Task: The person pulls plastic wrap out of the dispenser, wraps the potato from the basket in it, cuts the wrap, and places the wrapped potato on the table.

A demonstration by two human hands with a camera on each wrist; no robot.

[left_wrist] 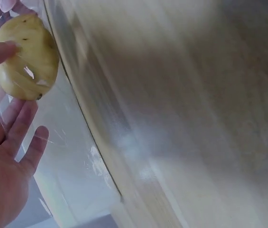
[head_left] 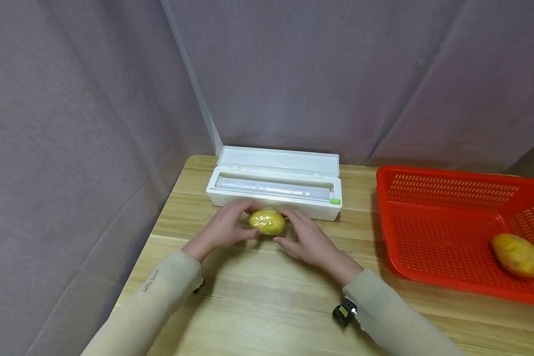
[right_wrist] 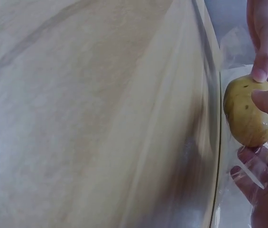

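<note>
One potato (head_left: 267, 222) runs nine-to-three lengthwise, left hand (head_left: 227, 225) and right hand (head_left: 309, 241) fingers clamped on it. A box (head_left: 320, 211) at twelve o'clock holds a roll (head_left: 271, 188); a basket (head_left: 440, 237) at three, a second potato (head_left: 517, 255).

A red slotted basket (head_left: 445, 237) is set on a wooden table (head_left: 249, 306). Inside the basket, toward its right end, a yellow oval piece of produce (head_left: 518, 255) is laid. Behind and well left of the basket, greyish curtains (head_left: 316, 74) are hung.

Two potatoes (head_left: 267, 222) (head_left: 517, 255), one basket (head_left: 431, 232), one dispenser box (head_left: 320, 211), one film roll (head_left: 271, 188)
</note>
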